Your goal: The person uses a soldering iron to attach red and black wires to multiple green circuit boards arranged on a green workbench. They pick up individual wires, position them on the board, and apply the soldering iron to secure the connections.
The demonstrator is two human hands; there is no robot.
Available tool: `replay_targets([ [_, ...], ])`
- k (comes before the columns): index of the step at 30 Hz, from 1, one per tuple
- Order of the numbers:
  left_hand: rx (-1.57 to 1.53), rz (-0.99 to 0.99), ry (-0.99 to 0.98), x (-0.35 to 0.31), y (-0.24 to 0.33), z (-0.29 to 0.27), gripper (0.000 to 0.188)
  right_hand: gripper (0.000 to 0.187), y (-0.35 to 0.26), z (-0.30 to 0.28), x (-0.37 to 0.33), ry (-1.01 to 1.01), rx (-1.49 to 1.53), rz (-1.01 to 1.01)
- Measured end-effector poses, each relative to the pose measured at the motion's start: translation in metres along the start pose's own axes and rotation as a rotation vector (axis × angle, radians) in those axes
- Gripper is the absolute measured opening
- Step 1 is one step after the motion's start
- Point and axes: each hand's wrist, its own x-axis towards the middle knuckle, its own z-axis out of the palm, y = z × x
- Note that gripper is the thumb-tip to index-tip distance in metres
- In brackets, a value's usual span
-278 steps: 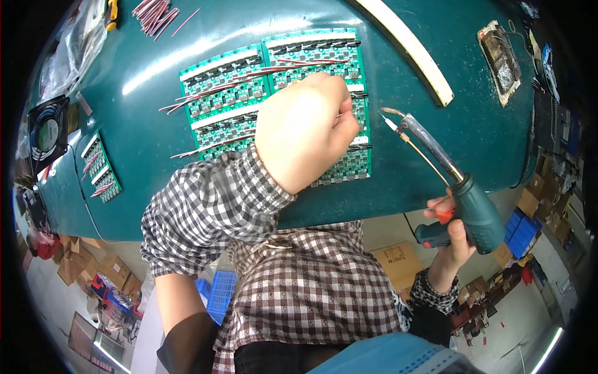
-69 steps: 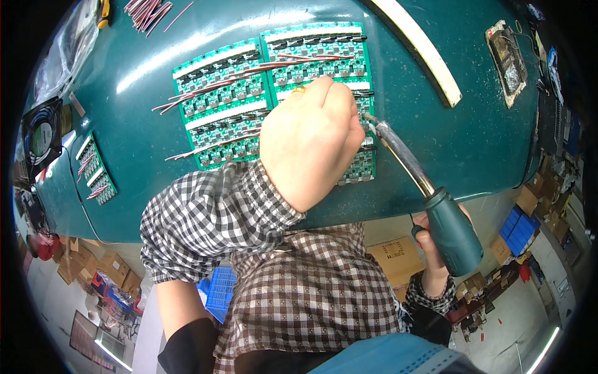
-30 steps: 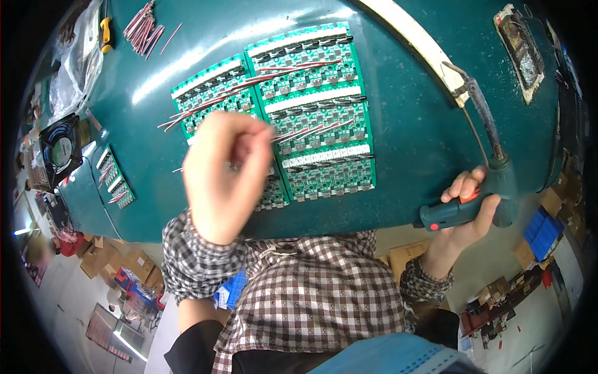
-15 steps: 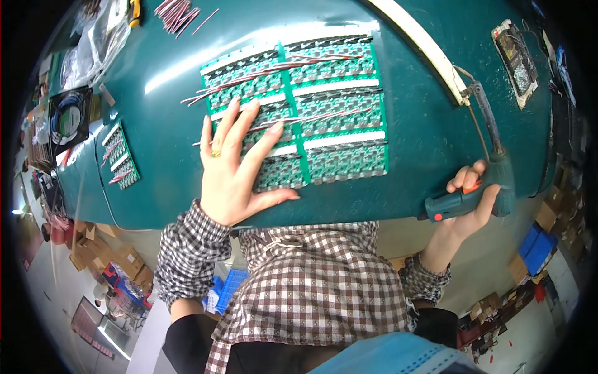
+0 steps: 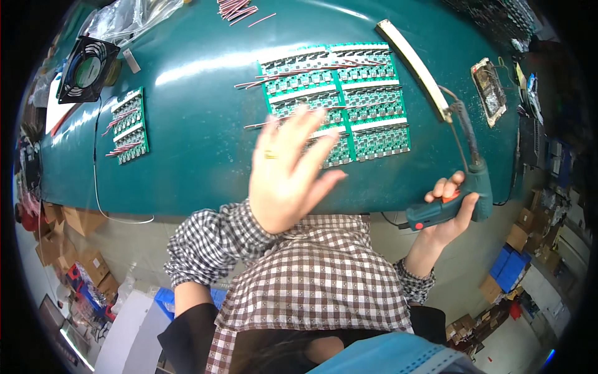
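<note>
A panel of green circuit boards [image 5: 374,132] with white strips lies before me, thin red, white and black wires [image 5: 299,73] across it. Fingers stretched and spread, my left hand [image 5: 288,165] is over the panel's near left part and hides some of it. Motion smears it, and I cannot tell whether it touches the boards. On the right, my right hand [image 5: 453,209] is closed round the grip of a dark green soldering gun [image 5: 478,187] with a red trigger. Its metal nozzle [image 5: 464,124] points away from me, beside the end of a long pale bar [image 5: 414,68].
A smaller circuit board [image 5: 129,128] with wires lies at left, near a black fan [image 5: 89,70]. Cut wires [image 5: 235,9] are bunched at the far edge. A dark, crusted tray [image 5: 489,92] sits at far right. A pale cable [image 5: 96,181] hangs over the front edge.
My view has shifted, so the boards appear farther right. My left hand has moved to the right in the picture and is now blurred. The soldering gun stays in my right hand.
</note>
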Motion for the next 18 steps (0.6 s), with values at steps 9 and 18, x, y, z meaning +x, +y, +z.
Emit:
replay_targets([
  [9,0.07,0.327,-0.406,0.003,0.0,0.047,0.063,0.052,0.017,0.047,0.009,-0.014,-0.028,0.074],
  [18,-0.816,-0.112,-0.015,0.015,0.002,0.006,0.039,0.053,0.02,0.063,-0.006,-0.087,-0.042,0.052],
])
